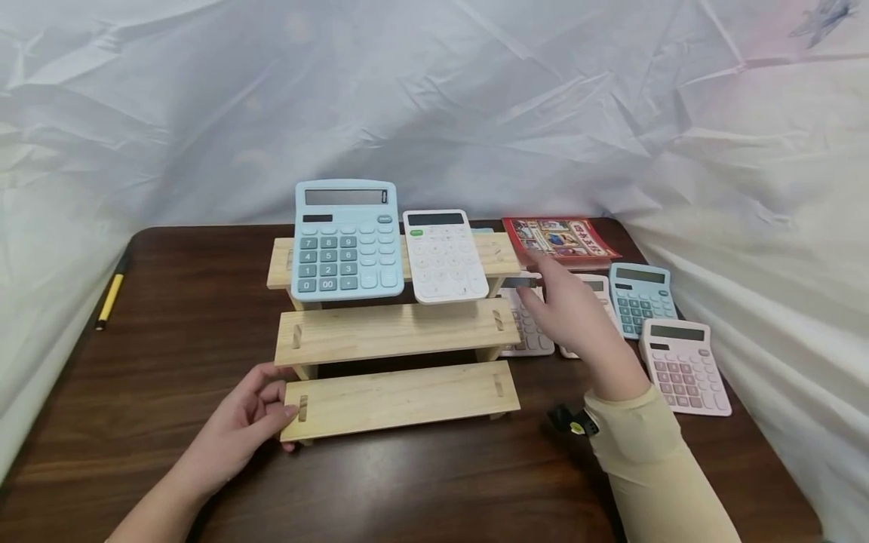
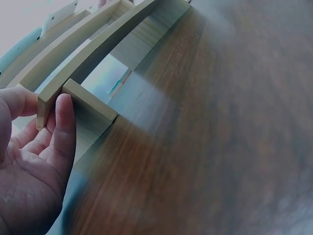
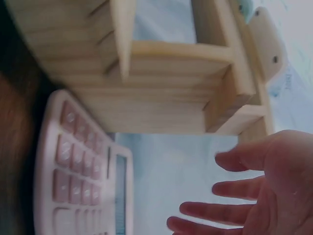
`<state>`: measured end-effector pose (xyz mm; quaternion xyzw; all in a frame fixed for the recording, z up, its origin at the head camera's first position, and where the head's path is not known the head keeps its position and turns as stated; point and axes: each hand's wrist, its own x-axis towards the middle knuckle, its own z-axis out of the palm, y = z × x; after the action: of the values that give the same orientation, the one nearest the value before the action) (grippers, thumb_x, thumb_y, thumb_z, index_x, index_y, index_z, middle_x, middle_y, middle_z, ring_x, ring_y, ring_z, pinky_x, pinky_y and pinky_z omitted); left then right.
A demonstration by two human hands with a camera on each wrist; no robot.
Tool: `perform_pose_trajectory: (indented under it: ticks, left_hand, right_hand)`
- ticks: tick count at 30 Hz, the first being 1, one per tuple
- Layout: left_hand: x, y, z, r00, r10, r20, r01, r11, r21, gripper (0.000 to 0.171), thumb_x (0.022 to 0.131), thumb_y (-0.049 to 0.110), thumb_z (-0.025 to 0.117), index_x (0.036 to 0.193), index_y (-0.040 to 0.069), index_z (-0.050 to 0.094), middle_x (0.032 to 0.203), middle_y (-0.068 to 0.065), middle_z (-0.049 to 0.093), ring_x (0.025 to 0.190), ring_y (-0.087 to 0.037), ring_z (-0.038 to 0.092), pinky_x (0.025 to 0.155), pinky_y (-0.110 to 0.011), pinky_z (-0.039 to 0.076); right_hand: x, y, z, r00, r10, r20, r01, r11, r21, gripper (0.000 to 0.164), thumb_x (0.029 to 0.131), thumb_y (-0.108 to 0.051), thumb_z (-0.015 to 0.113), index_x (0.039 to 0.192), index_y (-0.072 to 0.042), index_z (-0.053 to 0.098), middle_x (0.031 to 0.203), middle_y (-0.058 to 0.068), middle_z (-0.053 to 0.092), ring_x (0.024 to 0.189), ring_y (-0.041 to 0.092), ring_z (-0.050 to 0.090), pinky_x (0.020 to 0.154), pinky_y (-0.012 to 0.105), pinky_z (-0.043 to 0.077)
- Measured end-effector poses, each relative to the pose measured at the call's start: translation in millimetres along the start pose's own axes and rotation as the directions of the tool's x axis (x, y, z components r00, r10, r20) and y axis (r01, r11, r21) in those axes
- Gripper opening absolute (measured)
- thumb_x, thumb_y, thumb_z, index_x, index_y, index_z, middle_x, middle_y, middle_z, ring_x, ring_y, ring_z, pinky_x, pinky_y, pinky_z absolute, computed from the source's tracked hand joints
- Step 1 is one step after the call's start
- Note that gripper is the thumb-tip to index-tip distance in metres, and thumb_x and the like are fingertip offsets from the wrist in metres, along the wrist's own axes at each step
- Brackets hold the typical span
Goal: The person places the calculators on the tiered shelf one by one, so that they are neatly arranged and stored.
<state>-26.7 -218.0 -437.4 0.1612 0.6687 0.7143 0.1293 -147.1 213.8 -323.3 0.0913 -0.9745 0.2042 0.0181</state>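
- Shelf [image 1: 400, 329] stands on the table [image 1: 407, 486], with a blue calculator [image 1: 348, 245] and a white calculator [image 1: 444, 260] on its top tier.
- Your left hand [image 1: 247, 415] pinches the left end of its lowest tier between thumb and fingers.
- Your right hand [image 1: 569, 305], fingers loosely spread, hangs beside its right end, near a pink calculator [image 3: 78, 176].

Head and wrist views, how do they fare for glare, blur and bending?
Head view: fairly sharp, with a soft, pale sheen on the dark table; left wrist view: the wooden rack looks bowed, and the table looks hazy; right wrist view: the pink calculator has blurred key markings, and the pale backdrop is washed out.
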Motion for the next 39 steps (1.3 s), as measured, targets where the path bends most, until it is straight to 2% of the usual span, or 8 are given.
perform_pose_trajectory:
  ticks: [2, 6, 11, 18, 28, 32, 35, 39]
  left_hand:
    - [0.4, 0.3, -0.2, 1.000, -0.003, 0.001, 0.003, 1.000, 0.001, 0.044, 0.097, -0.005, 0.052, 0.135, 0.001, 0.031, 0.099, -0.026, 0.059, 0.079, -0.027, 0.068, 0.053, -0.045, 0.055]
    - [0.4, 0.5, 0.0, 1.000, -0.005, -0.001, 0.005, 1.000, 0.004, 0.044, 0.097, -0.005, 0.053, 0.135, 0.001, 0.031, 0.100, -0.026, 0.059, 0.080, -0.028, 0.068, 0.053, -0.045, 0.055]
    - [0.4, -0.1, 0.0, 1.000, -0.002, -0.003, 0.002, 1.000, 0.009, 0.043, 0.096, -0.005, 0.053, 0.134, 0.001, 0.032, 0.100, -0.027, 0.059, 0.079, -0.028, 0.068, 0.053, -0.045, 0.055]
    - [0.8, -1.0, -0.5, 1.000, 0.001, 0.004, -0.001, 1.000, 0.007, 0.043, 0.097, -0.005, 0.053, 0.134, 0.000, 0.032, 0.097, -0.026, 0.059, 0.077, -0.029, 0.068, 0.052, -0.046, 0.054]
    - [-0.3, 0.4, -0.6, 1.000, -0.009, -0.002, 0.009, 1.000, 0.016, 0.043, 0.097, -0.005, 0.053, 0.134, 0.001, 0.032, 0.096, -0.025, 0.060, 0.077, -0.028, 0.067, 0.052, -0.046, 0.055]
    - [-0.7, 1.4, -0.5, 1.000, -0.004, -0.002, 0.004, 1.000, 0.019, 0.044, 0.096, -0.005, 0.053, 0.134, 0.000, 0.032, 0.097, -0.025, 0.060, 0.077, -0.028, 0.067, 0.052, -0.045, 0.055]
    - [-0.4, 1.7, -0.4, 1.000, -0.001, -0.001, 0.001, 1.000, 0.019, 0.044, 0.096, -0.006, 0.053, 0.134, 0.000, 0.032, 0.097, -0.025, 0.060, 0.077, -0.029, 0.067, 0.052, -0.045, 0.055]
    - [1.0, 1.3, 0.2, 1.000, -0.003, 0.001, 0.003, 1.000, 0.018, 0.044, 0.097, -0.005, 0.053, 0.135, 0.001, 0.032, 0.096, -0.026, 0.060, 0.076, -0.029, 0.067, 0.052, -0.046, 0.055]
  right_hand:
    - [3, 4, 3, 0.998, 0.037, 0.050, -0.036, 0.999, -0.024, 0.062, 0.097, -0.036, 0.055, 0.151, -0.016, 0.032, 0.144, 0.011, 0.045, 0.119, 0.033, 0.052, 0.087, 0.056, 0.046]
    - [9, 13, 11, 0.992, 0.080, 0.097, -0.073, 0.994, -0.080, 0.069, 0.094, -0.042, 0.058, 0.151, -0.013, 0.031, 0.150, 0.017, 0.036, 0.130, 0.041, 0.041, 0.096, 0.063, 0.038]
    - [14, 23, 22, 0.987, 0.094, 0.132, -0.076, 0.988, -0.133, 0.080, 0.088, -0.044, 0.064, 0.152, -0.012, 0.028, 0.150, 0.023, 0.031, 0.130, 0.048, 0.036, 0.094, 0.065, 0.038]
    - [16, 28, 36, 0.970, 0.153, 0.188, -0.113, 0.971, -0.210, 0.082, 0.086, -0.048, 0.064, 0.150, -0.009, 0.031, 0.144, 0.026, 0.030, 0.126, 0.046, 0.035, 0.087, 0.065, 0.042]
    - [16, 26, 52, 0.980, 0.118, 0.163, -0.068, 0.956, -0.286, 0.085, 0.085, -0.048, 0.066, 0.151, -0.011, 0.028, 0.147, 0.028, 0.023, 0.129, 0.048, 0.027, 0.082, 0.066, 0.043]
    - [14, 24, 55, 0.978, 0.111, 0.177, -0.051, 0.948, -0.313, 0.081, 0.089, -0.036, 0.066, 0.152, -0.008, 0.024, 0.148, 0.031, 0.020, 0.131, 0.051, 0.024, 0.085, 0.066, 0.041]
    - [13, 23, 56, 0.977, 0.103, 0.186, -0.039, 0.946, -0.322, 0.093, 0.083, -0.038, 0.073, 0.152, -0.006, 0.020, 0.148, 0.034, 0.017, 0.133, 0.053, 0.020, 0.088, 0.068, 0.039]
    - [12, 24, 57, 0.977, 0.095, 0.192, -0.028, 0.946, -0.323, 0.117, 0.068, -0.051, 0.083, 0.152, -0.004, 0.016, 0.147, 0.038, 0.016, 0.132, 0.057, 0.018, 0.090, 0.071, 0.036]
